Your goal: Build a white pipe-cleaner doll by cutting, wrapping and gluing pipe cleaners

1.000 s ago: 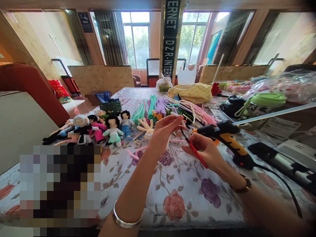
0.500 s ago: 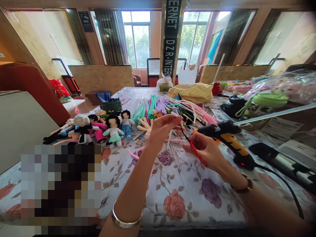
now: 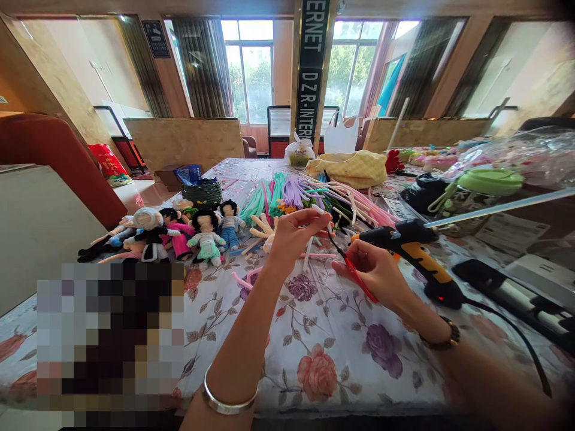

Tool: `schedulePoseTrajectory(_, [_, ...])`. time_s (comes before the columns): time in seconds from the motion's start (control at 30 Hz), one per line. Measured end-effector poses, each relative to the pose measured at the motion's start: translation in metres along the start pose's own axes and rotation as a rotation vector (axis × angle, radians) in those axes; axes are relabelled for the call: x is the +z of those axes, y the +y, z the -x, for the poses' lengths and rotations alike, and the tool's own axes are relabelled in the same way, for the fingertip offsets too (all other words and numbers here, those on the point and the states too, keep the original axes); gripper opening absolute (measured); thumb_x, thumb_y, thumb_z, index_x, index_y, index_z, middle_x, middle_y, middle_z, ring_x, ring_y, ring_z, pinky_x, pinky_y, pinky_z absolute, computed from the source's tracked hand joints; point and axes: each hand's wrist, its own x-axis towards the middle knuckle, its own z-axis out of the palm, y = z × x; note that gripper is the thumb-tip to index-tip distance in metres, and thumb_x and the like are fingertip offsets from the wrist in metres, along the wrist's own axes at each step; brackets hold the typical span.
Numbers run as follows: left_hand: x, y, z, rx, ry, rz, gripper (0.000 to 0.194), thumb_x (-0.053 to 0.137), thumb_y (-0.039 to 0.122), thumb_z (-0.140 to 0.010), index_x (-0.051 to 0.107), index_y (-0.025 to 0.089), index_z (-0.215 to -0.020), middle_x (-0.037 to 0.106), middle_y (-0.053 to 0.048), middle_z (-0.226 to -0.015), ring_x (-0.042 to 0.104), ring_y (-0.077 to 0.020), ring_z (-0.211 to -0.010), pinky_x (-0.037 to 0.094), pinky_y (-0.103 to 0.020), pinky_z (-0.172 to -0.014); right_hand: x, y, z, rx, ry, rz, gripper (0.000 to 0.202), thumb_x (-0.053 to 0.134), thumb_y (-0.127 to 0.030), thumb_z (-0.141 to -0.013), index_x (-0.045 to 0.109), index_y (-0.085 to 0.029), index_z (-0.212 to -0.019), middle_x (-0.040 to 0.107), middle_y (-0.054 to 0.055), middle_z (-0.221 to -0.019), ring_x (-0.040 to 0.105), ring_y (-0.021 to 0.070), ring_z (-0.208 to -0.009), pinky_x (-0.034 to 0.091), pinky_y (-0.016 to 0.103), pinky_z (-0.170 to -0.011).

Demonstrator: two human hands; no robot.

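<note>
My left hand (image 3: 299,230) is closed in a pinch on a thin white chenille stem (image 3: 318,209), its short end showing at the fingertips. My right hand (image 3: 375,269) grips a pair of red-handled pliers (image 3: 360,278). Their dark, narrow head points up and left toward my left fingertips, near a thin dark strip below the white piece. Whether the jaws touch the stem, I cannot tell. Behind my hands lies a heap of coloured chenille stems (image 3: 294,193). Close to my right hand stands a black and yellow glue gun (image 3: 422,257) with a long glue stick.
Several small dolls (image 3: 206,239) sit at the left, before a dark green basket (image 3: 202,191). A bent pink stem (image 3: 245,281) lies on the flowered tablecloth (image 3: 287,365). Right are a green-lidded jar (image 3: 489,179) and the glue gun's cord (image 3: 516,323). A yellow checked pouch (image 3: 348,167) lies behind.
Hardly anything differs. Both hands keep their holds, with only a very slight shift of the left fingertips and the pliers.
</note>
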Motion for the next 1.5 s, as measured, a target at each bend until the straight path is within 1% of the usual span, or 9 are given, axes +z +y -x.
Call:
schedulePoseTrajectory(0.2, [-0.001, -0.001, 0.000, -0.023, -0.006, -0.003, 0.024, 0.078, 0.037, -0.059, 0.069, 0.015, -0.064, 0.061, 0.000, -0.063, 0.056, -0.0087, -0.059, 0.050, -0.026, -0.064, 0.000, -0.003, 0.000, -0.015, 0.024, 0.024, 0.043, 0.074, -0.049, -0.065, 0.043, -0.020, -0.062, 0.038, -0.006, -0.055, 0.032, 0.0090, -0.053, 0.025, 0.024, -0.046])
schedulePoseTrajectory(0.53, [-0.002, -0.001, 0.000, -0.027, -0.019, -0.025, 0.024, 0.077, 0.037, -0.061, 0.068, 0.015, -0.064, 0.061, 0.001, -0.065, 0.057, -0.0078, -0.057, 0.050, -0.025, -0.064, -0.001, -0.007, 0.000, -0.007, 0.046, 0.068, 0.046, 0.074, -0.049, -0.064, 0.039, -0.020, -0.058, 0.035, -0.007, -0.053, 0.029, 0.0080, -0.051, 0.022, 0.024, -0.045])
schedulePoseTrajectory(0.8, [-0.002, 0.000, 0.000, -0.036, -0.024, -0.024, 0.025, 0.077, 0.038, -0.061, 0.067, 0.015, -0.064, 0.061, 0.001, -0.065, 0.057, -0.0078, -0.054, 0.049, -0.025, -0.063, 0.000, -0.002, 0.001, -0.017, 0.049, 0.082, 0.044, 0.073, -0.049, -0.065, 0.040, -0.020, -0.058, 0.035, -0.007, -0.053, 0.029, 0.0077, -0.050, 0.023, 0.023, -0.044])
schedulePoseTrajectory(1.0, [-0.002, 0.000, 0.000, -0.036, -0.035, -0.024, 0.028, 0.077, 0.040, -0.060, 0.066, 0.015, -0.063, 0.060, 0.001, -0.066, 0.058, -0.0088, -0.055, 0.050, -0.026, -0.063, 0.000, 0.003, -0.001, -0.032, 0.018, 0.091, 0.044, 0.072, -0.052, -0.065, 0.042, -0.021, -0.061, 0.040, -0.005, -0.055, 0.033, 0.0092, -0.052, 0.026, 0.024, -0.045])
schedulePoseTrajectory(1.17, [-0.001, -0.001, 0.000, -0.038, -0.025, -0.018, 0.030, 0.078, 0.041, -0.058, 0.066, 0.014, -0.063, 0.061, 0.001, -0.065, 0.057, -0.0086, -0.056, 0.050, -0.026, -0.064, 0.000, 0.002, 0.000, -0.021, 0.027, 0.084, 0.045, 0.073, -0.052, -0.064, 0.041, -0.020, -0.060, 0.038, -0.006, -0.054, 0.032, 0.0089, -0.052, 0.025, 0.024, -0.045])
schedulePoseTrajectory(1.33, [-0.002, -0.002, 0.000, -0.044, -0.034, -0.030, 0.029, 0.077, 0.040, -0.059, 0.066, 0.014, -0.063, 0.060, 0.001, -0.064, 0.057, -0.0084, -0.055, 0.048, -0.025, -0.063, 0.000, 0.000, 0.000, -0.011, 0.035, 0.096, 0.046, 0.073, -0.051, -0.064, 0.039, -0.020, -0.058, 0.036, -0.006, -0.053, 0.030, 0.0086, -0.051, 0.024, 0.024, -0.045])
schedulePoseTrajectory(1.5, [-0.003, -0.004, -0.001, -0.039, -0.033, -0.018, 0.028, 0.077, 0.039, -0.059, 0.067, 0.015, -0.065, 0.061, 0.001, -0.065, 0.056, -0.0080, -0.055, 0.048, -0.026, -0.063, 0.001, 0.000, 0.000, -0.007, 0.032, 0.066, 0.044, 0.073, -0.052, -0.064, 0.042, -0.021, -0.060, 0.040, -0.006, -0.055, 0.033, 0.0091, -0.052, 0.026, 0.024, -0.045])
